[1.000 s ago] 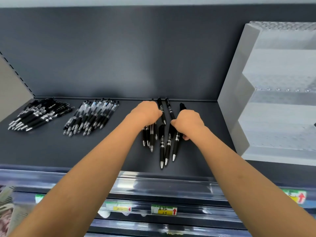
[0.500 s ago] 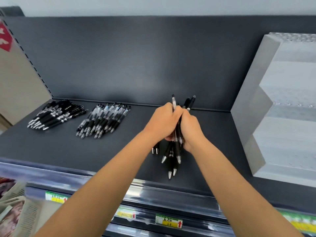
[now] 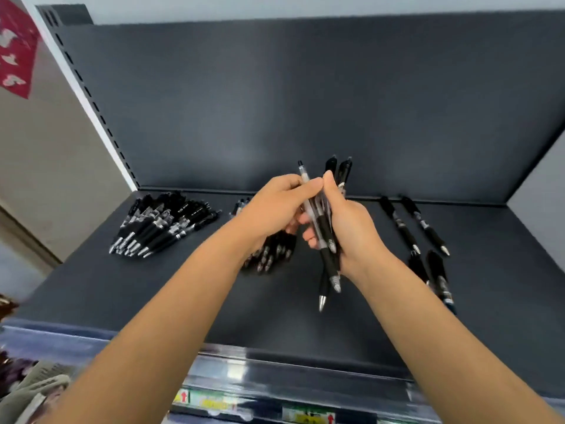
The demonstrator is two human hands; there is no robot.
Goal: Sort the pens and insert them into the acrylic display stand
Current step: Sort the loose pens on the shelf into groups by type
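A matte, dark grey metal shelf (image 3: 305, 325) fills the frame, with a flat back panel of the same colour. At centre, two bare hands meet above it. The right hand (image 3: 354, 231) is closed around a bundle of retractable pens (image 3: 324, 228) — slim cylinders with black rubbery grips, some barrels clear plastic, some solid black, and shiny metal tips pointing down toward the lower middle. The left hand (image 3: 272, 206) pinches the top of one clear-barrelled pen (image 3: 305, 182) in that bundle between thumb and fingers.

At centre left lies a fanned pile of black pens (image 3: 162, 224), silver tips aimed at the lower left. A second pile (image 3: 272, 249) lies just behind the left wrist, blurred and mostly hidden. Right of centre, two black pens (image 3: 412, 224) lie apart and nearly parallel, with two more (image 3: 434, 270) lower down beside the right forearm. A glossy, clear plastic price rail (image 3: 275, 390) runs along the shelf's front edge at the bottom — carrying small labels with red arrows.
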